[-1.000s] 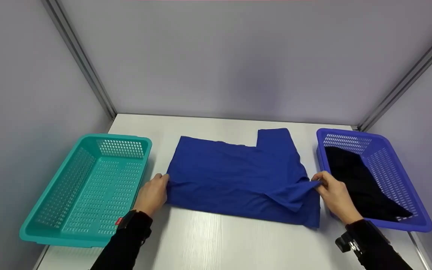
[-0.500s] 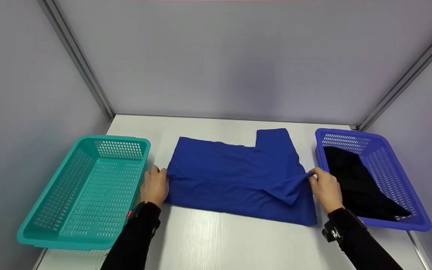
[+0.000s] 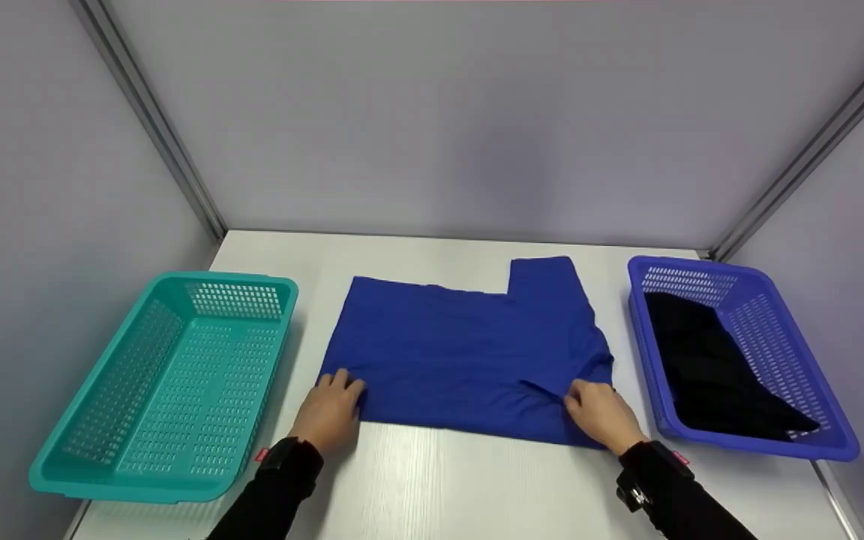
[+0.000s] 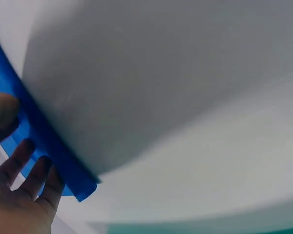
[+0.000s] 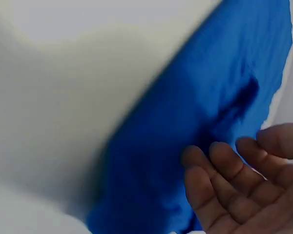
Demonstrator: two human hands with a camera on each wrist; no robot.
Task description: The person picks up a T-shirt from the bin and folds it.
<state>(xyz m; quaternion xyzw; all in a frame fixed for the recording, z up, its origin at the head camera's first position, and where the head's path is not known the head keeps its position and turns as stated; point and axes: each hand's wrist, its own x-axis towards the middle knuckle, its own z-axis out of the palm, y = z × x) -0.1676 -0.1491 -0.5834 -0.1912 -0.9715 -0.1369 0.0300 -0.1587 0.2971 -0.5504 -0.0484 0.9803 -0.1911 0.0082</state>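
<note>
A blue T-shirt (image 3: 439, 345) lies folded lengthwise on the white table, one short sleeve (image 3: 543, 277) sticking out at its far right. My left hand (image 3: 329, 415) rests at the near left corner, and in the left wrist view its fingers (image 4: 36, 178) are spread loosely against the cloth, thumb apart. At the near right part my right hand (image 3: 604, 416) touches the shirt beside a dark crease. Seen from the right wrist, its fingers (image 5: 224, 163) bend loosely over the fabric, and the thumb stands apart with no cloth pinched.
To the left stands a teal plastic basket (image 3: 286, 322) with nothing in it. A purple basket (image 3: 844, 427) at the right holds black cloth (image 3: 709, 382). Grey panels (image 3: 432, 135) enclose the white table (image 3: 432, 487) at the back and sides.
My right hand has brought the raised flap toward me and to the left, laid it down and loosened its pinch. My left hand has slid nearer along the left edge and let go.
</note>
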